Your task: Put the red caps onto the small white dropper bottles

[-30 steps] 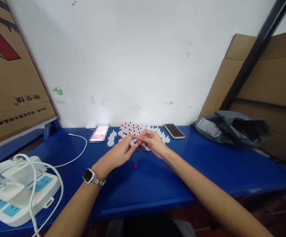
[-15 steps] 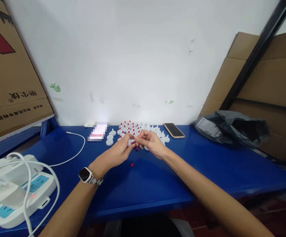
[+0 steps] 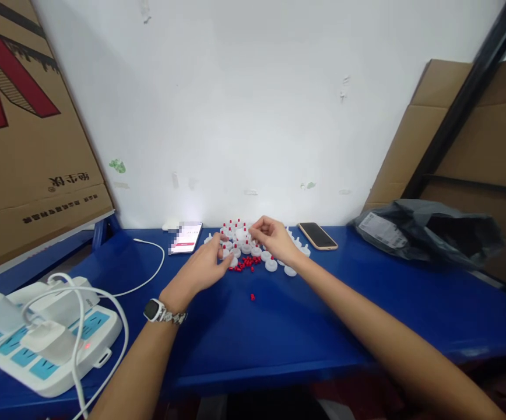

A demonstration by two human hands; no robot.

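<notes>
White round nozzle caps, many with red tips, stand grouped at the back of the blue table. My right hand reaches over them, thumb and fingers pinched at the edge of a white nozzle cap held among the red-tipped ones. At the left side of the group is my left hand, its fingers apart and nothing seen in them. Between the hands lies a small pile of loose red tip covers. A single red tip cover lies nearer to me. My right hand hides some of the caps behind it.
A lit phone lies left of the caps, a dark-screened phone right of them. A grey plastic bag sits at the far right. A power strip with white cables takes up the left front. Cardboard stands at the left.
My hands, which were together on a white nozzle cap, have come apart. The right one has carried it back to the group; the left has let go. The view has shifted slightly.
</notes>
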